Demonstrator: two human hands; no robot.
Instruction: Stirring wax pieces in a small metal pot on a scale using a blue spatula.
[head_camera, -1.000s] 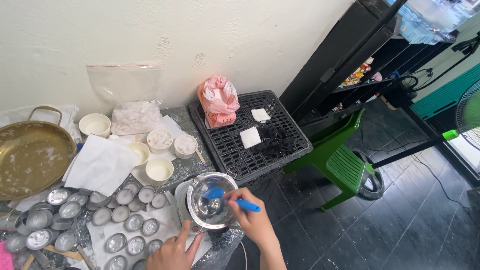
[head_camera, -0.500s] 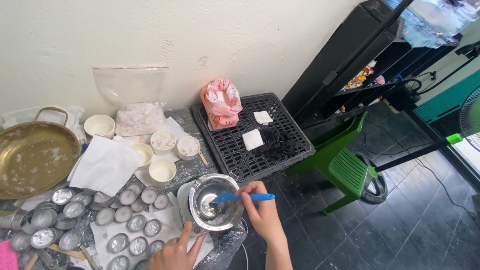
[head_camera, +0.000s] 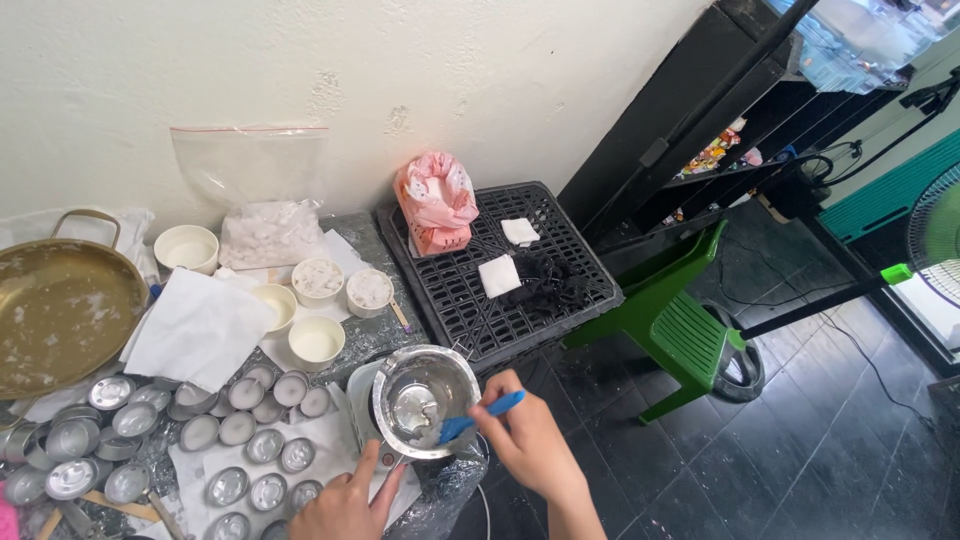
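Two hands at a steel melting pot (head_camera: 425, 400)
Right hand (head_camera: 528, 437) grips a blue spatula (head_camera: 478, 416) — blade inside the pot; left hand (head_camera: 347, 505) seemingly pinches the pot's handle — grip partly hidden.

Right hand (head_camera: 525, 440) fingers pinched closed; left hand (head_camera: 345, 505) thumb and forefinger spread.

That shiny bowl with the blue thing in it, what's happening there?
A person is scraping inside the metal bowl with a small blue spatula, held in the right hand. The left hand rests by the bowl's near edge. Whitish bits cling to the bowl's inside. Beside it sit many little round tins, some filled with white, plus white cups and a bag of white chunks by the wall.
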